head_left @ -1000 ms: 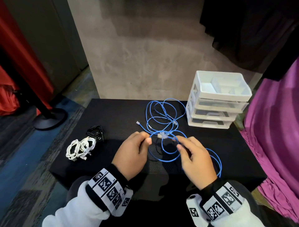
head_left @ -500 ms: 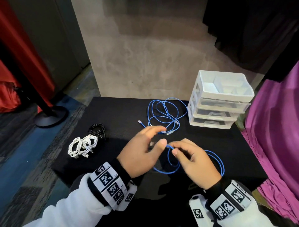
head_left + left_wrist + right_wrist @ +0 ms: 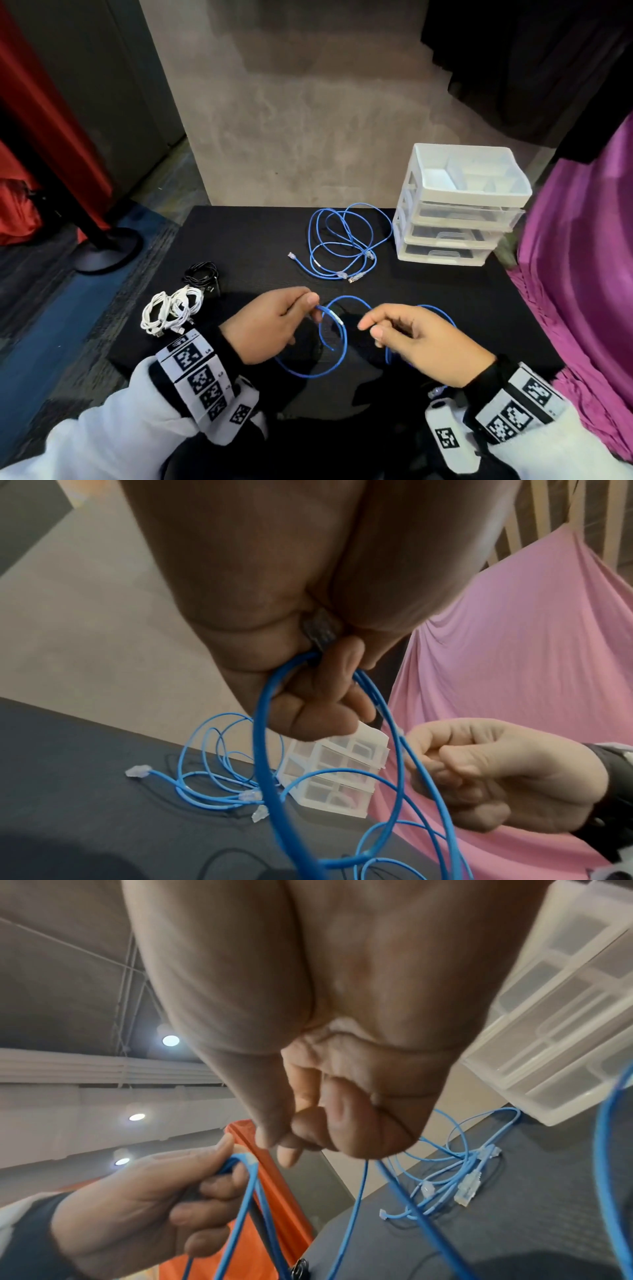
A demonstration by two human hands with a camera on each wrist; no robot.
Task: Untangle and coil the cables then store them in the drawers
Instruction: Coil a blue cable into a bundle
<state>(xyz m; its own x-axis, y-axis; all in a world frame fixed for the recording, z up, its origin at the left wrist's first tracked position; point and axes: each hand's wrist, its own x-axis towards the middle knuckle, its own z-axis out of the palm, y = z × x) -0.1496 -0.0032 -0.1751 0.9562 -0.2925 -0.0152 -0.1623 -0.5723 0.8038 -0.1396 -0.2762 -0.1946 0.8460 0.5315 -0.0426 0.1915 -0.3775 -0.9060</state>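
My left hand [image 3: 313, 305] pinches the top of a blue cable [image 3: 334, 342] that hangs in loose loops above the near part of the black table [image 3: 239, 240]. The left wrist view has my curled fingers [image 3: 329, 696] round those loops [image 3: 263, 723]. My right hand [image 3: 371, 329], held a little to the right, has its fingers curled round a farther strand of the same cable [image 3: 363, 1177]. A second tangle of blue cables [image 3: 342, 243] lies on the table beyond both hands. The white drawer unit [image 3: 459, 205] stands at the back right, its drawers closed.
Two coiled white cables [image 3: 171, 308] and a coiled black cable [image 3: 202, 274] lie at the table's left side. A purple cloth [image 3: 582, 274] hangs along the right edge. A grey wall rises behind the table, and a black stand base [image 3: 106, 250] sits on the floor to the left.
Both hands have drawn back toward me and apart, lifting one blue cable clear of the tangle. My left hand now holds it as a hanging loop.
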